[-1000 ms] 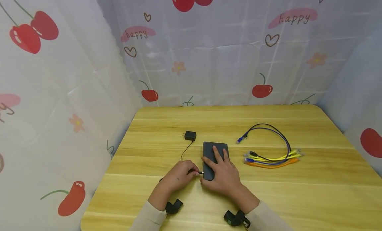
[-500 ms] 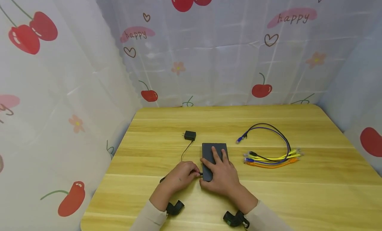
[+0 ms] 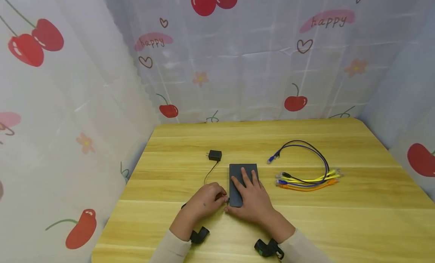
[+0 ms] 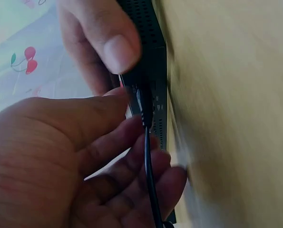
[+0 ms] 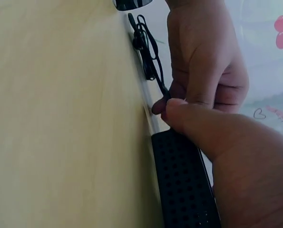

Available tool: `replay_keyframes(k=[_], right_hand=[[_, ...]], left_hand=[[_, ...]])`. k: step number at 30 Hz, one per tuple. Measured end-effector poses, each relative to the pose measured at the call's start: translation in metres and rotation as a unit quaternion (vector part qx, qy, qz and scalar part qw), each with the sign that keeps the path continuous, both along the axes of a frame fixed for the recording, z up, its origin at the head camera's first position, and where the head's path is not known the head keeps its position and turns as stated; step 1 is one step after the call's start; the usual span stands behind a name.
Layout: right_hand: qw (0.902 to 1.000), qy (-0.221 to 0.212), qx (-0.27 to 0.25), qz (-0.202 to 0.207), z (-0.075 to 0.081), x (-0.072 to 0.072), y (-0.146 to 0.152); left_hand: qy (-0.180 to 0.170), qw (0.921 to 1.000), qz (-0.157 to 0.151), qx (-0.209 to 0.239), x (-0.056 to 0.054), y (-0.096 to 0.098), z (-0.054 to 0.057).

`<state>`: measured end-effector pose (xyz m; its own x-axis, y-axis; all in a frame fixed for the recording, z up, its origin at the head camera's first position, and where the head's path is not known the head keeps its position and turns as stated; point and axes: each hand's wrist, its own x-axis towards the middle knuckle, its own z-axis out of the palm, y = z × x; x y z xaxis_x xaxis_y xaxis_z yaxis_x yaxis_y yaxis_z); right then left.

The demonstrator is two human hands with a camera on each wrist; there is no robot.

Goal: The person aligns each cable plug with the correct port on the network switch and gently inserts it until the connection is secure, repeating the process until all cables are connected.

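Two hands sit nearest me, at the front middle of the bench (image 3: 340, 225). My left hand (image 3: 205, 202) has its fingers curled, pinching the small black plug (image 4: 145, 107) at the end of a thin black cable (image 3: 208, 174); the left wrist view shows the plug tip right at the side face of the black box (image 3: 239, 180), though I cannot tell how far in it sits. My right hand (image 3: 253, 197) lies flat on top of the box, fingers straight and spread, pressing it down, with the thumb (image 5: 179, 114) wrapped over the near left corner just beside the plug. The box lies flat on the bench, its long side running away from me, and the right wrist view shows rows of small holes on its side.

Beyond the left hand, the cable runs back to a small black power adapter (image 3: 215, 155), which lies on the bench just behind and left of the box. Well to the right is a loose bundle of short network cables (image 3: 306, 172), purple, black, yellow and orange.

Farther back, the printed curtain (image 3: 238, 59) carries cherries, hearts and the word "happy" twice. I can read no writing on the box, and my hand hides much of its top.
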<state>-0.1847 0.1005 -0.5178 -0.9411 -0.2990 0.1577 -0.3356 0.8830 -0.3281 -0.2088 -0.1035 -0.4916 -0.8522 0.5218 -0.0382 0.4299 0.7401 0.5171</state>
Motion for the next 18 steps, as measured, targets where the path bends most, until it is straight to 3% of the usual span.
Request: replay_keyframes(k=[8, 13, 18], right_hand=[[0.9990, -0.002, 0.007, 0.045, 0.005, 0.005, 0.012], [0.9967, 0.002, 0.034, 0.074, 0.008, 0.006, 0.026], [0.9954, -0.009, 0.056, 0.077, 0.009, 0.005, 0.043]], left_hand=[[0.059, 0.9972, 0.017, -0.041, 0.010, 0.015, 0.002], [0.056, 0.9961, 0.039, -0.057, 0.014, 0.028, 0.004], [0.033, 0.9973, 0.043, -0.050, 0.014, 0.045, 0.007]])
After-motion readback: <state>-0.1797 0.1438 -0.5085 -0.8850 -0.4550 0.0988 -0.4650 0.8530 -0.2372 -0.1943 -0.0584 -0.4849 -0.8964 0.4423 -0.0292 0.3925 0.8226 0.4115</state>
